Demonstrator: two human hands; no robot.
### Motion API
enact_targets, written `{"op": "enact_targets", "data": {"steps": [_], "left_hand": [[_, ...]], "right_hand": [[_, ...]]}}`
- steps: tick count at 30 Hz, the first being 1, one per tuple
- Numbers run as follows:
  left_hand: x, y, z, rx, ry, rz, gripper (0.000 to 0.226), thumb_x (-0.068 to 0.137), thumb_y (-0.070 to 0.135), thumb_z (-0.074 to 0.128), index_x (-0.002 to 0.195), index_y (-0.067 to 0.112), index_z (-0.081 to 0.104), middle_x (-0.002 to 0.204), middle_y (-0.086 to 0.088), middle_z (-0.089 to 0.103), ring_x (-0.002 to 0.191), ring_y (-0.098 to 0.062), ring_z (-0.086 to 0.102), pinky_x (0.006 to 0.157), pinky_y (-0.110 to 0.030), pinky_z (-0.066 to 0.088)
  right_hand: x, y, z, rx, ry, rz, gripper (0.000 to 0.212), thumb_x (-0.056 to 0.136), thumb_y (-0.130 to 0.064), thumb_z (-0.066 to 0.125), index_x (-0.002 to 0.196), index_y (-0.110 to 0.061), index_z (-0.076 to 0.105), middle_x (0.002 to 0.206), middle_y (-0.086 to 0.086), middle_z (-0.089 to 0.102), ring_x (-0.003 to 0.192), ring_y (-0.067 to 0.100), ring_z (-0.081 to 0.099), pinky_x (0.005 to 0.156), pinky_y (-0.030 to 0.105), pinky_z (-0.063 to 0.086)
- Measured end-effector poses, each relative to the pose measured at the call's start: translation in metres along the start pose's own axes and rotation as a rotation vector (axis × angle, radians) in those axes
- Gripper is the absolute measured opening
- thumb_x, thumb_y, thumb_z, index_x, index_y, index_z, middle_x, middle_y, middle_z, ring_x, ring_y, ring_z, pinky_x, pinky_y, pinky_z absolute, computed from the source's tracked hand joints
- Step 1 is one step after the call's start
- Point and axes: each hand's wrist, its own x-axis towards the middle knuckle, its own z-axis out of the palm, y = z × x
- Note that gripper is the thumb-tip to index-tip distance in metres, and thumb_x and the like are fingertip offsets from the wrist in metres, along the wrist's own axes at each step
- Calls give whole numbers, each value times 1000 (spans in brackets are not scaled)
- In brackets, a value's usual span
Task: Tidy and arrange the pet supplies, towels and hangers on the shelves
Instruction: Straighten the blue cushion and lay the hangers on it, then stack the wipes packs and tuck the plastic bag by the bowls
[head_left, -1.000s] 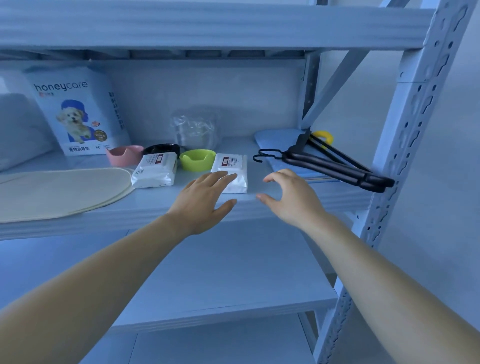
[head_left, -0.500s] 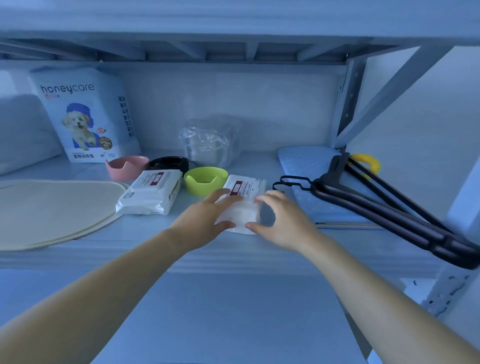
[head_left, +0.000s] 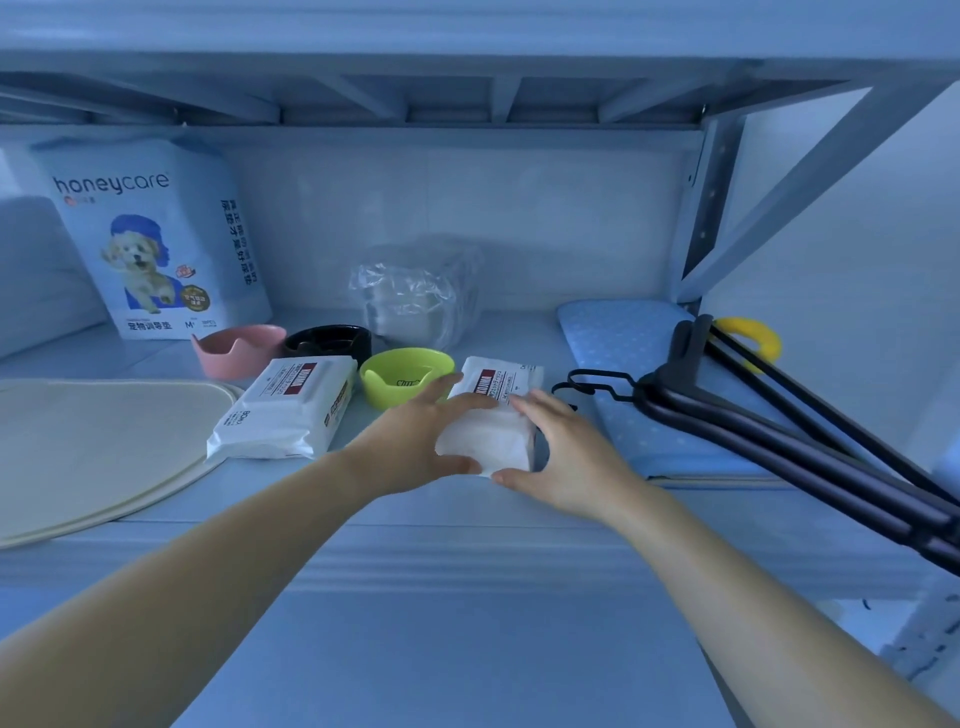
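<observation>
Shelf (head_left: 467, 551) goods run from the mat (head_left: 93, 447), pad bag (head_left: 156, 244), bowls and one wipes pack (head_left: 285, 410), already lined up. Left hand (head_left: 410, 441) and right hand (head_left: 566, 457) clasp the second wipes pack (head_left: 493, 421) mid-shelf, fingers spread along its sides. Hangers (head_left: 769, 415) on the blue towel (head_left: 623, 353) overhang the shelf edge, seemingly unsorted.

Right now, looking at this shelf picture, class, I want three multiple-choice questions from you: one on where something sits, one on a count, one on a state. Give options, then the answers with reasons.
1. Where do the black hangers lie?
A. On the blue dotted towel
B. In the pink bowl
C. On the beige mat

2. How many white wipe packs are on the shelf?
A. One
B. Two
C. Four

3. What are the hands doing?
A. Hanging free
B. Both gripping one wipe pack
C. Lifting the green bowl

Answers:
1 A, they rest across the blue dotted towel.
2 B, one pack lies free and another pack is held.
3 B, the left hand and right hand clasp its sides.
</observation>
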Motion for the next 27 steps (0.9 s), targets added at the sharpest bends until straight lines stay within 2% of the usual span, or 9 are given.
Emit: {"op": "enact_targets", "data": {"steps": [2,6,11,14,20,24,27], "left_hand": [[2,-2,2,-5,-53,-2,79,79,40,71,142,48,23,156,12,8,138,-16,30,107,-31,32],[2,-3,8,-27,-36,0,81,80,34,71,143,46,22,157,9,10,138,-17,31,108,-30,31],[-4,-3,6,-51,-46,10,84,80,24,72,143,45,21,157,8,10,139,-15,28,108,-27,28],[-5,0,6,-32,-51,11,81,83,20,68,144,44,20,157,7,8,141,-15,25,108,-26,26],[-10,9,2,53,-42,4,72,91,19,59,144,45,18,157,8,9,140,-20,28,109,-28,26],[-15,15,-5,97,-28,21,70,92,18,56,143,46,17,157,8,11,138,-22,33,108,-29,28],[-18,15,-8,112,-27,25,69,93,18,55,142,48,17,157,10,12,137,-21,33,108,-29,29]], "right_hand": [[2,0,2,3,-1,-5,85,79,-42,70,147,-25,23,156,-8,12,141,7,17,105,18,21],[2,1,4,33,29,-29,79,80,-35,70,145,-24,26,153,-11,18,138,6,21,93,9,18],[0,2,7,44,28,-16,77,80,-35,69,144,-25,28,154,-9,16,139,7,22,104,18,22],[0,1,10,47,43,-20,74,82,-33,68,144,-22,30,153,-6,20,138,9,24,105,19,23],[-3,0,13,135,114,-33,62,85,-24,65,141,-19,38,150,-4,28,136,9,26,91,4,16],[-5,0,15,199,174,-30,57,83,-21,68,135,-15,46,138,-1,42,125,10,39,85,5,23],[-4,-4,18,207,188,-33,56,82,-22,69,133,-16,48,132,-5,45,121,10,43,91,12,30]]}}
